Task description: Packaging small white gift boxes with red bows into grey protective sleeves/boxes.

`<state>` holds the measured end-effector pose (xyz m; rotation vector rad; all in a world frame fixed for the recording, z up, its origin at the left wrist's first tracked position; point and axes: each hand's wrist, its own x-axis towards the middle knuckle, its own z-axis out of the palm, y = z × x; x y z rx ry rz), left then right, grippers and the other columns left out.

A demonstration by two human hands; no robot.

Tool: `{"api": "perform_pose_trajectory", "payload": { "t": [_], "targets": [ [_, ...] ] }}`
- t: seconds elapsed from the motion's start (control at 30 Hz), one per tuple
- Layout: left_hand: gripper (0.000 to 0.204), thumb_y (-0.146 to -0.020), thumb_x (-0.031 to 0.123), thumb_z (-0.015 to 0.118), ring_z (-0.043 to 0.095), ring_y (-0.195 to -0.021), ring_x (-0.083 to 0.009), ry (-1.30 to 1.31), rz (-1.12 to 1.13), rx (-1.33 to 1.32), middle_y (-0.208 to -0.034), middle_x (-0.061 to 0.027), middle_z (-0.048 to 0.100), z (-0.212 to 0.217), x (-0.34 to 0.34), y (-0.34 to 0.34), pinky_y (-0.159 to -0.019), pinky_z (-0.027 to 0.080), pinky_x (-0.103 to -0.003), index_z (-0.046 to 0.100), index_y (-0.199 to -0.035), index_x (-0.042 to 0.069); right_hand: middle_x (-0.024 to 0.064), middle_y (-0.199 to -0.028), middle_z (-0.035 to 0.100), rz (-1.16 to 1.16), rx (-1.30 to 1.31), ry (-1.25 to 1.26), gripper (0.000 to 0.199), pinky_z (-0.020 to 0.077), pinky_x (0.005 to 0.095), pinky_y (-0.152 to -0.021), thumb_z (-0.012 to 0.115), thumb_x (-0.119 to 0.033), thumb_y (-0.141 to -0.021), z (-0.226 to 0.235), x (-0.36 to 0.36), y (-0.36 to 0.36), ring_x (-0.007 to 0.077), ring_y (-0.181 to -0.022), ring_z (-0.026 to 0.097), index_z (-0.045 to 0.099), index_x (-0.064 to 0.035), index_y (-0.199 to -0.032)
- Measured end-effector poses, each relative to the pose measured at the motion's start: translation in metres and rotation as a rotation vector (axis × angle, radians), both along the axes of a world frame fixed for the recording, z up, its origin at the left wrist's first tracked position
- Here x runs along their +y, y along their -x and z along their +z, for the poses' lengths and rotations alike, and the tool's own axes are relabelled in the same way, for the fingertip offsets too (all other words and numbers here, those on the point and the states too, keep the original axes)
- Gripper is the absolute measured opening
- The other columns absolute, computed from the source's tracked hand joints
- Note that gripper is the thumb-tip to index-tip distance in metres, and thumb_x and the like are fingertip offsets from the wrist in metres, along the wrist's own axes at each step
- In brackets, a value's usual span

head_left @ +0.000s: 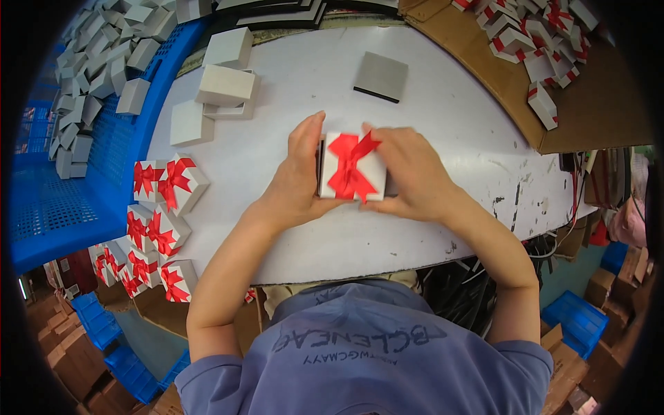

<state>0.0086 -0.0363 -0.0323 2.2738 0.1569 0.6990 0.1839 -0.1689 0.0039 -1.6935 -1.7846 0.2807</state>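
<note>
- One white table, its surface scuffed and marked, fills the middle of the frame (456, 131).
- A blue crate (55, 207) takes up the upper left, heaped with plain pale boxes (145, 54).
- A cardboard box (588, 128) sits at upper right, with many ribboned boxes (543, 104) lying loose inside.
- Several bowed white boxes (185, 197) crowd the table's left edge.
- A few plain white boxes (227, 84) are gathered at the table's upper left, some piled on others.
- Both hands meet at the centre. The left hand (297, 180) is cupped along one side of the held box, thumb at its near edge; the right hand (415, 166) is curled about the other side. Together they grip it.
- That held box (333, 164) is raised face up between the palms. A dark strip shows beside its left edge; I cannot tell what it is. Light, even pressure from both sides should hold it square without denting the card.
- A grey square piece (382, 75) with a dark edge lies beyond the hands.
- A red bow (349, 167) spans the held box's top. Best to leave its loops uncrushed, with fingers on the box's sides.
- One ribbon tail (366, 144) slants up near the right fingertips; whether they touch it, blur hides. Smoothing it gently would suit better than tugging.
</note>
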Motion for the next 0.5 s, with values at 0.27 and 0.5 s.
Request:
{"api": "perform_pose_trajectory", "payload": {
  "t": [0.27,0.5],
  "targets": [
    [0.115,-0.054,0.016,0.085,0.044,-0.116,-0.0377,0.134,-0.155,-0.010,-0.140,-0.0224,0.024,-0.003,0.007,-0.001,-0.094,0.041,-0.044,0.010,-0.140,0.006,0.0174,-0.116,0.048,0.109,-0.077,0.057,0.075,0.0418,0.0410,-0.082,0.077,-0.038,-0.061,0.005,0.000,0.001,0.0339,-0.097,0.049,0.049,0.0006,-0.118],
    [0.094,-0.054,0.031,0.083,0.035,-0.124,-0.0327,-0.239,-0.082,0.361,-0.133,-0.0140,0.039,0.025,-0.006,0.003,-0.096,0.032,-0.044,0.038,-0.131,0.003,0.0156,-0.118,0.048,0.075,-0.184,-0.008,0.082,0.0396,0.0412,-0.087,0.078,-0.038,-0.057,-0.018,-0.013,0.007,0.0314,-0.104,0.048,0.047,-0.0021,-0.124]
  ]
}}
